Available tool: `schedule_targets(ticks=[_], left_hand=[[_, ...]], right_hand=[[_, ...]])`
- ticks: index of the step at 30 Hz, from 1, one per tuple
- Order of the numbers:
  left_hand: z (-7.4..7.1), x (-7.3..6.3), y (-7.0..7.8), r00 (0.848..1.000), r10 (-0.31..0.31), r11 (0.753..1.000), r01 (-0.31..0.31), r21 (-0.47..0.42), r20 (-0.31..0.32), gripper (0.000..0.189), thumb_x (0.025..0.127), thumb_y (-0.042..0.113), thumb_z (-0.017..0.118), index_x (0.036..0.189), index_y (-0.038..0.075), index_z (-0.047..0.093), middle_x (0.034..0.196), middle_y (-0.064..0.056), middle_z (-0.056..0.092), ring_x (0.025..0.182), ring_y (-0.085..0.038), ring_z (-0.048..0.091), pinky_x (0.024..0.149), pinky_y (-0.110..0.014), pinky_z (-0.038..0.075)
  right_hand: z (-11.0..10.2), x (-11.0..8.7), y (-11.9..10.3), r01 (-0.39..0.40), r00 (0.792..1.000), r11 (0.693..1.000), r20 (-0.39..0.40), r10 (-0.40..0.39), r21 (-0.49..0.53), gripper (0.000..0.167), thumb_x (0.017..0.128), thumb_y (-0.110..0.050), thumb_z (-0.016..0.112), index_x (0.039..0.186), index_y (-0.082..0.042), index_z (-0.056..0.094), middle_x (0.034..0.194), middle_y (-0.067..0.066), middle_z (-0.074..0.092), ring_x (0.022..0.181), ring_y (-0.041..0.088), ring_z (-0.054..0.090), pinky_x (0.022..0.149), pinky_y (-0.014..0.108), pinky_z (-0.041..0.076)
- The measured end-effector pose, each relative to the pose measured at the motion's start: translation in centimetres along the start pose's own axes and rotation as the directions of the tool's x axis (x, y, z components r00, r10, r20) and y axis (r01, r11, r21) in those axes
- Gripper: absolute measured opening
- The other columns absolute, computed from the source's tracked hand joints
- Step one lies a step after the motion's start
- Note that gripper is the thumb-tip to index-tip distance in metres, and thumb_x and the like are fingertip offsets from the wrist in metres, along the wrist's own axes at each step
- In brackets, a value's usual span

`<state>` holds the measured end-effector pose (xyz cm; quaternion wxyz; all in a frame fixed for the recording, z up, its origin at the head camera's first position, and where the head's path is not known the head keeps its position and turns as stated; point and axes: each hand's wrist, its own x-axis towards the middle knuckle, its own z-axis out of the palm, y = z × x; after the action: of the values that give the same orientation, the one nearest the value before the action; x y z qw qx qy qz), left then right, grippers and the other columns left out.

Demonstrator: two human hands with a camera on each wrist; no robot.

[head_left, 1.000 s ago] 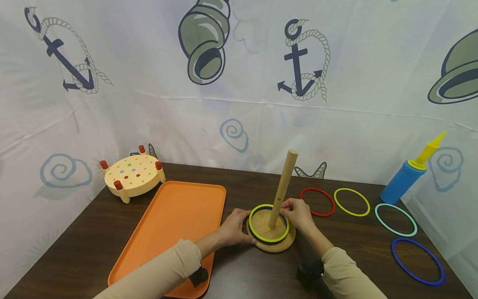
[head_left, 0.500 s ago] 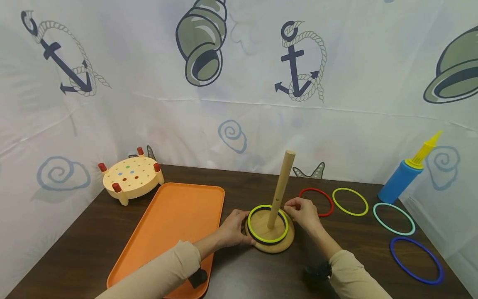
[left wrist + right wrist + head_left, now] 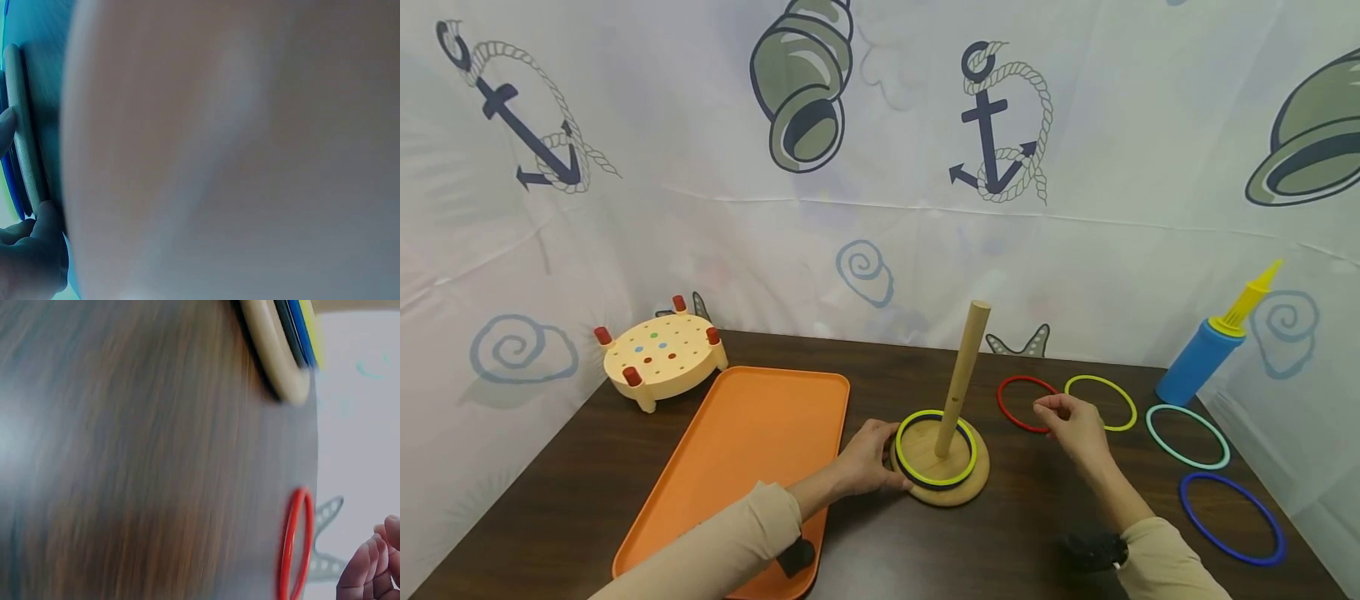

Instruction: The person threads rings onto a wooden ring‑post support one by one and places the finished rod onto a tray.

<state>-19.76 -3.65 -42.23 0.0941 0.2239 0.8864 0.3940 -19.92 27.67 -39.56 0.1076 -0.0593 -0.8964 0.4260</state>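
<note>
My left hand (image 3: 870, 461) grips the round base (image 3: 951, 497) of a wooden ring-toss stand at its left edge, thumb toward the front. A tall peg (image 3: 962, 379) rises from that base. Around the peg lie a yellow-green ring (image 3: 937, 483) and darker rings under it. In the left wrist view, the fingertips touch the base's rim (image 3: 24, 125). My right hand (image 3: 1077, 429) hovers over the table with relaxed, slightly bent fingers and nothing in them. Beyond it lie a red ring (image 3: 1017, 421) and a yellow ring (image 3: 1105, 380), the latter partly hidden by the hand.
An orange tray (image 3: 760, 425) lies on the left, partly under the left forearm. Behind it rests an upturned round pegged toy (image 3: 662, 358). Toward the right lie a mint ring (image 3: 1187, 461) and a blue ring (image 3: 1232, 550). A blue and yellow pump (image 3: 1198, 358) stands against the cloth wall.
My right hand has left the stand's rings and moved right, toward the red and yellow rings. My left hand keeps its place on the base.
</note>
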Motion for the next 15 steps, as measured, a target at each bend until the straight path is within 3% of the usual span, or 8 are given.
schedule_targets(ticks=[9, 15], left_hand=[[0.0, 0.0, 0.1, 1.0, 0.001, 1.0, -0.001, 0.011, 0.005, 0.078, 0.068, 0.017, 0.084, 0.132, -0.007, 0.047, 0.122, -0.019, 0.046, 0.11, -0.03, 0.048, 0.093, -0.045, 0.044], [0.0, 0.0, 0.1, 1.0, -0.002, 1.0, 0.002, 0.015, 0.007, 0.079, 0.068, 0.018, 0.085, 0.133, -0.007, 0.046, 0.121, -0.019, 0.046, 0.11, -0.031, 0.048, 0.094, -0.045, 0.044]], right_hand=[[-4.8, -0.9, 4.0, -0.047, 0.993, 0.999, -0.107, 0.047, 0.0, 0.029, 0.093, -0.012, 0.058, 0.107, 0.013, 0.061, 0.083, 0.014, 0.064, 0.061, 0.004, 0.056, 0.057, 0.017, 0.051], [-8.3, -2.1, 6.9, -0.12, 0.977, 0.993, -0.181, 0.117, -0.006, 0.036, 0.093, -0.016, 0.058, 0.109, 0.017, 0.058, 0.071, -0.009, 0.062, 0.057, 0.001, 0.057, 0.054, 0.017, 0.051]])
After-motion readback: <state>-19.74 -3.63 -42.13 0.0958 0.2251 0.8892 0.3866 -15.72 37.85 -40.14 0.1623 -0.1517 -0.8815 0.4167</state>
